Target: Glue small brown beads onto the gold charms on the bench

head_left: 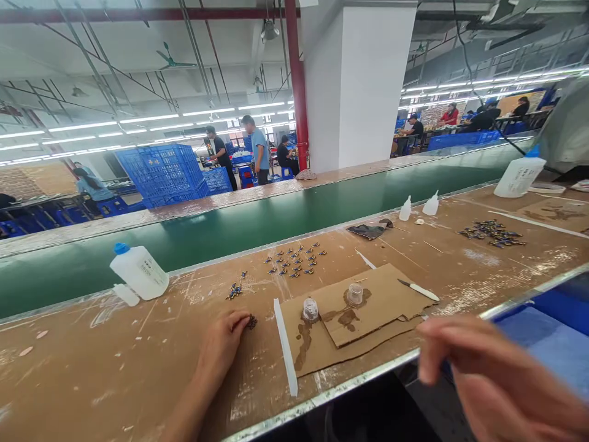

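My left hand [222, 344] rests on the brown workbench [115, 368], its fingers curled over a small dark part [251, 321] at the fingertips. My right hand [488, 374] hovers blurred at the bench's near edge, fingers loosely bent, nothing visible in it. Beside the left hand lies a white strip [285, 353], and stained cardboard sheets [368, 307] carry two small clear cups [310, 310] [354, 294] and a white-handled tool [418, 290]. Several small blue parts [297, 259] lie spread farther back, with a small cluster [235, 290] nearer.
A white bottle with a blue cap [138, 272] lies at the left. Two small dropper bottles [418, 207], a larger bottle [519, 175] and another pile of parts [492, 233] sit to the right. A green conveyor belt [257, 227] runs behind the bench. Blue crates [161, 172] and people stand beyond.
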A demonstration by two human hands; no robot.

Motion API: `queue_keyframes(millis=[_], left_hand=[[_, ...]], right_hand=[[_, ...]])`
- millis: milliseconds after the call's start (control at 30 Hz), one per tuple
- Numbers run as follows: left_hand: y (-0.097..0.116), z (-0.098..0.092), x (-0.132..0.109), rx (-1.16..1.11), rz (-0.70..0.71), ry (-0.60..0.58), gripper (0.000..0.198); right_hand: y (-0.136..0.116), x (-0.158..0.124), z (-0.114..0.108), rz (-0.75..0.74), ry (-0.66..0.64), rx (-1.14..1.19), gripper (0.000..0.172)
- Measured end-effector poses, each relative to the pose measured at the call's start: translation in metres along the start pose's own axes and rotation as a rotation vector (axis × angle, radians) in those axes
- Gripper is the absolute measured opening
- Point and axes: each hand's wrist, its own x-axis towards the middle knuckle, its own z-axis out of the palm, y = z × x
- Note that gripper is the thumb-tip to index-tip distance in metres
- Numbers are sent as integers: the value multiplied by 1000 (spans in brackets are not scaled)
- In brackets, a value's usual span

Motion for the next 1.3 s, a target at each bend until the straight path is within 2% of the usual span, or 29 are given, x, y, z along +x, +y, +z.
queue_keyframes(millis=[100, 200, 333, 500, 600, 700, 767, 933, 1100, 1233, 1300], left_hand=[[1, 1, -1, 50, 57, -37, 29], [1, 6, -2, 122, 130, -49, 32], [-3, 17, 0, 232, 238, -39, 33], [-2, 20, 0, 365, 335, 6, 34], [10, 16, -12, 435, 413, 71, 30], [25, 16, -35, 500, 567, 189, 24], [31, 19, -51, 526, 622, 201, 21], [25, 29, -78, 567, 578, 170, 28], [16, 37, -85, 523, 664, 342, 15], [25, 43, -93, 514, 571, 472, 19], [28, 44, -97, 506, 529, 490, 22]], right_hand=[[8, -3, 25, 24, -47, 74, 35], [19, -18, 40, -5, -93, 73, 35], [28, -25, 47, -15, -100, 89, 36], [32, -18, 53, -35, -85, 116, 37], [34, -12, 57, -36, -66, 84, 35], [38, -6, 61, -41, -39, 53, 34], [40, -2, 64, -51, -29, 38, 33], [47, 2, 72, -72, -27, 46, 34], [52, 1, 76, -98, -18, -13, 33], [52, 1, 77, -123, -18, -67, 31], [52, 1, 77, -120, -22, -70, 31]])
